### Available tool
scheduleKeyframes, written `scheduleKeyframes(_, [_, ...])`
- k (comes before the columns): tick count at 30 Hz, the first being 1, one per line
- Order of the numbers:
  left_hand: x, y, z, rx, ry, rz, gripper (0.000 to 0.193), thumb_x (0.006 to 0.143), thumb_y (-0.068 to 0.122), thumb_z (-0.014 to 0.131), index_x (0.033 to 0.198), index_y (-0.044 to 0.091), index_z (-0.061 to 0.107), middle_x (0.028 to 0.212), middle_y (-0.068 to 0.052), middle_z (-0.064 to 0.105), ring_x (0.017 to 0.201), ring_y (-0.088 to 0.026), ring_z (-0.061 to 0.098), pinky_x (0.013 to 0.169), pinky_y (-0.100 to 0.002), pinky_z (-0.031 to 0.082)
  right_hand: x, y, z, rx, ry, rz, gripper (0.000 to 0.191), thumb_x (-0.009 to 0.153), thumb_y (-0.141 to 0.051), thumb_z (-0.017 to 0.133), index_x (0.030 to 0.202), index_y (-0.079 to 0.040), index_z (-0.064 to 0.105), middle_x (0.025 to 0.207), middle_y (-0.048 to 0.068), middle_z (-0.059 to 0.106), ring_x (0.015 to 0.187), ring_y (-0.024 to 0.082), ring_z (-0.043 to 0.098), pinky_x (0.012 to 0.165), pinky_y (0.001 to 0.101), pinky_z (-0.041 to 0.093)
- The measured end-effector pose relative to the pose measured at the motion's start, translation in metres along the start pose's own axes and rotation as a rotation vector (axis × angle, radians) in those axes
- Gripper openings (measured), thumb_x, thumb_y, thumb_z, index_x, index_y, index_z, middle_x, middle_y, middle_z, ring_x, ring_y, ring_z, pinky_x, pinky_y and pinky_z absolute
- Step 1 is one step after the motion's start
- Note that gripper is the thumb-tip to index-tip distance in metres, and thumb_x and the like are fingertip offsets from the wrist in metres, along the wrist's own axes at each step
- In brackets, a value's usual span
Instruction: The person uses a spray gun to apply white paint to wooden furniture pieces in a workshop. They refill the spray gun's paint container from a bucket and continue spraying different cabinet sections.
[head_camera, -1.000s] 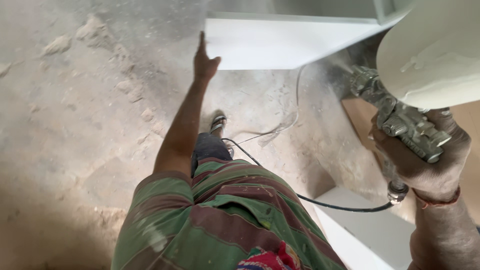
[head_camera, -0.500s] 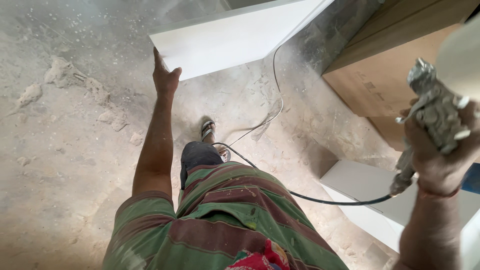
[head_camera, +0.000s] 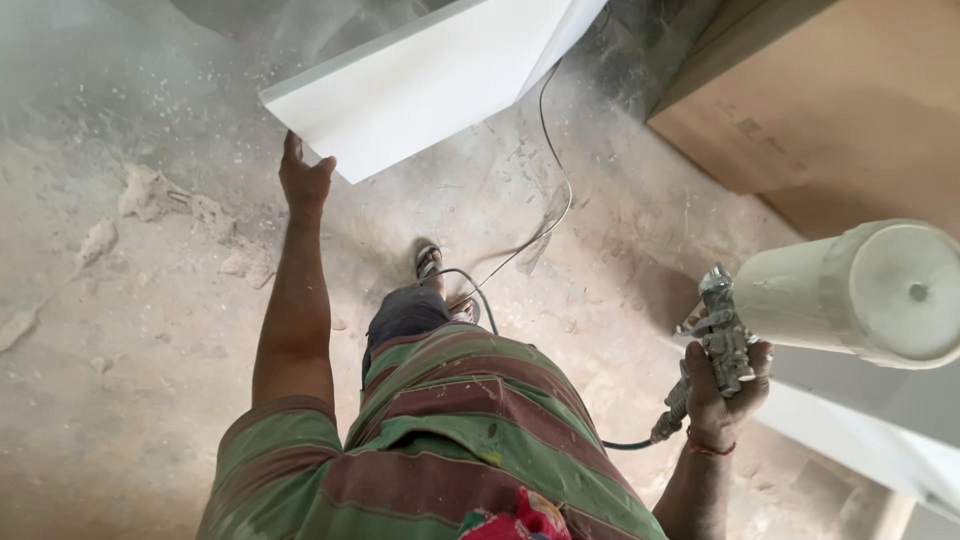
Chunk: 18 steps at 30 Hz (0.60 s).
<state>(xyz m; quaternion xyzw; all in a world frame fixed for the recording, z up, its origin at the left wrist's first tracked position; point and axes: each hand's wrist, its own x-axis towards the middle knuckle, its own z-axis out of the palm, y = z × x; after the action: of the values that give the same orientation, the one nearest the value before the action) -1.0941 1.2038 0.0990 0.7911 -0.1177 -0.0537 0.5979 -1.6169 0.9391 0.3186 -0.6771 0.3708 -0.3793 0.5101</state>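
My left hand (head_camera: 303, 178) reaches forward and grips the near corner of a white painted board (head_camera: 430, 85), which hangs tilted above the dusty floor. My right hand (head_camera: 728, 382) is wrapped around the handle of a metal spray gun (head_camera: 720, 335) with a large white paint cup (head_camera: 860, 290) on top. A thin black air hose (head_camera: 520, 240) runs from the gun's base across the floor past my sandalled foot (head_camera: 428, 262).
A brown cardboard-coloured panel (head_camera: 830, 90) leans at the upper right. Another white board (head_camera: 860, 430) lies low at the right, by my right arm. The concrete floor (head_camera: 130, 300) is coated in white dust and clumps of debris.
The view has swung right and down. The white board has tilted and shifted right with my left hand on it. My right hand with the spray gun has lowered and turned, its cup now pointing sideways.
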Motion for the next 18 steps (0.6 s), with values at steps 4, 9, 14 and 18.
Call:
scheduleKeyframes(4, [-0.022,-0.004,0.003,0.041,-0.028,-0.126,0.084,0.083,-0.001,0.073,0.159,0.000,0.038,0.160,-0.024,0.050,0.153,-0.033,0.044,0.121,-0.038,0.041,-0.030,0.022,-0.025,0.076,0.011,0.003,0.054,0.093,0.006,0.068,0.144,0.000,0.051,0.125,0.012,0.068,0.114,0.020,0.068,0.102,0.0336,0.056])
scheduleKeyframes(9, [-0.049,0.001,0.009,0.211,-0.075,-0.171,0.098,0.086,-0.001,0.072,0.166,0.003,0.015,0.165,-0.030,0.030,0.152,-0.043,0.033,0.126,-0.043,0.031,-0.059,0.025,-0.045,0.098,0.097,0.034,0.051,0.093,0.008,0.068,0.141,0.000,0.053,0.129,0.013,0.068,0.116,0.022,0.068,0.105,0.0373,0.056])
scheduleKeyframes(14, [-0.082,0.000,0.027,0.325,-0.054,-0.152,0.109,0.084,0.004,0.075,0.164,0.002,0.001,0.167,-0.031,0.025,0.151,-0.047,0.035,0.126,-0.048,0.029,-0.082,0.017,-0.051,0.125,0.119,-0.008,0.049,0.097,0.007,0.068,0.142,0.001,0.052,0.129,0.015,0.068,0.115,0.023,0.068,0.112,0.0409,0.055])
scheduleKeyframes(18, [-0.107,-0.009,0.039,0.341,-0.019,-0.031,0.114,0.082,0.006,0.079,0.163,-0.002,0.000,0.165,-0.035,0.023,0.150,-0.050,0.035,0.126,-0.051,0.029,-0.104,0.010,-0.045,0.082,0.158,-0.009,0.049,0.097,0.007,0.068,0.143,0.002,0.052,0.125,0.016,0.068,0.115,0.024,0.068,0.107,0.0380,0.055])
